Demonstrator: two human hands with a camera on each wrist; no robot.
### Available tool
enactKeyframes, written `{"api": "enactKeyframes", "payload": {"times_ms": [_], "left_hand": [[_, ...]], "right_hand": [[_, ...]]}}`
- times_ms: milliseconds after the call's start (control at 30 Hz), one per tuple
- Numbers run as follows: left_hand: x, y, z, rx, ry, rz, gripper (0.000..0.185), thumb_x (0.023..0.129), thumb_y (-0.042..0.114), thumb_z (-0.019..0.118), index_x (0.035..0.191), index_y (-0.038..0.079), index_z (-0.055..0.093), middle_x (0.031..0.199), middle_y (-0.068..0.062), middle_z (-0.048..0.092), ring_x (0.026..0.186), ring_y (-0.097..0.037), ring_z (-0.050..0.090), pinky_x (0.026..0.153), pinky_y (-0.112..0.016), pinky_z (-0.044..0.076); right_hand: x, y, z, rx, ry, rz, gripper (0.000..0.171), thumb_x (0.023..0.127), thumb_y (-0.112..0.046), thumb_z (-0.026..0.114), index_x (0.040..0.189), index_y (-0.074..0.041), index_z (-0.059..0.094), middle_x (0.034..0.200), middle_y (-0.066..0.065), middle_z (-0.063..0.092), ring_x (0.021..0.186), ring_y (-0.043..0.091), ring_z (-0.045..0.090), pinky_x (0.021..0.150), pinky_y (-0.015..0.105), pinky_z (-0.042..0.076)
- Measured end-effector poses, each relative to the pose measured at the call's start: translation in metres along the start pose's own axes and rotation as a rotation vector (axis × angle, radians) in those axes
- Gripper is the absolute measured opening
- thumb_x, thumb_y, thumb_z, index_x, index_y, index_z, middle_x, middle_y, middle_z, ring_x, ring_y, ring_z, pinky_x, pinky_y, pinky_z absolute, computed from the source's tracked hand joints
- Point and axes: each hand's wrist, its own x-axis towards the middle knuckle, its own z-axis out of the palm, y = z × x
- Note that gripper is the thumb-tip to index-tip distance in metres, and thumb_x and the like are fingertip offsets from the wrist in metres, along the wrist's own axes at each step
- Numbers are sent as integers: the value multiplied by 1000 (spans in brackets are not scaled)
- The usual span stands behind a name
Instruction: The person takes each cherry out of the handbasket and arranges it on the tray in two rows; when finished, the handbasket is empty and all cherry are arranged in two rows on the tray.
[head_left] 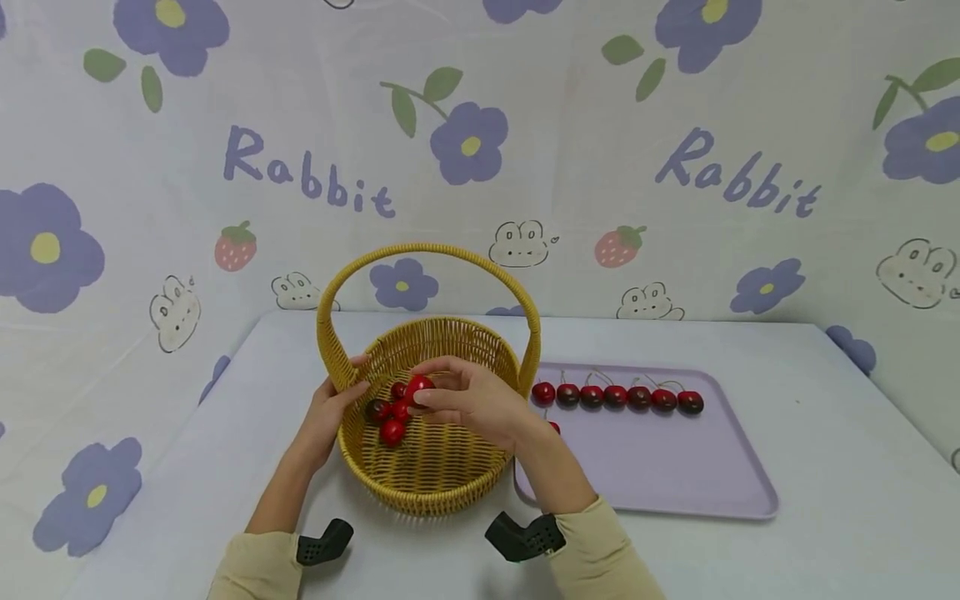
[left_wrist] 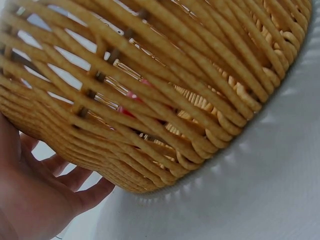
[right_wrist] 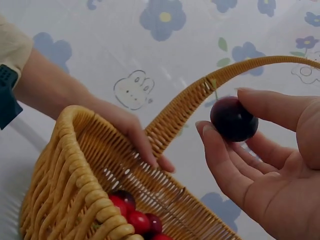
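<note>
A yellow wicker basket [head_left: 429, 498] with a tall arched handle stands on the table. At its left side, by the foot of the handle, my left hand [head_left: 328, 413] grips the rim, some fingers reaching over the edge. Above the basket's inside, my right hand [head_left: 483, 404] pinches a cherry [right_wrist: 234, 120] between thumb and fingertips. It looks red in the head view and dark in the right wrist view. Several red and dark cherries [head_left: 392, 432] lie together on the left part of the basket floor. Through the weave, the left wrist view shows only bits of red.
To the right lies a lilac tray [head_left: 675, 479], with a row of cherries [head_left: 615, 396] on stems along its far side. Another cherry [head_left: 554, 427] there is partly hidden by the right arm. A patterned cloth [head_left: 570, 167] hangs behind the white table [head_left: 847, 467].
</note>
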Motion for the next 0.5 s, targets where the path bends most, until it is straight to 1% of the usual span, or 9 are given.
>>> {"api": "enactKeyframes", "payload": {"times_ms": [133,233,333,500], "left_hand": [[0,0,-1,2,0,0,46,100,13,45,145,7,34,145,-18,35,132,-30,31,109,-48,18],[0,0,-2,0,0,-3,46,100,13,45,145,8,34,145,-17,35,132,-30,31,109,-48,17],[0,1,-2,-5,1,-6,46,100,13,45,145,8,34,145,-17,34,132,-30,31,109,-48,17],[1,0,-1,-20,-12,-5,46,101,13,45,145,8,33,145,-17,34,131,-29,31,109,-47,17]], "right_hand": [[-2,-5,0,-26,-6,-27,42,91,-3,63,131,-1,53,110,11,58,96,21,61,90,42,47],[-4,-8,1,-54,0,-36,40,90,-4,64,129,-1,56,115,12,58,98,22,62,90,42,47],[-6,-9,2,-47,5,-47,38,89,-3,65,126,0,57,115,13,57,98,24,62,90,44,47],[-8,-11,2,-114,8,-78,37,88,-6,67,124,-2,57,112,13,58,95,27,62,85,40,50]]}}
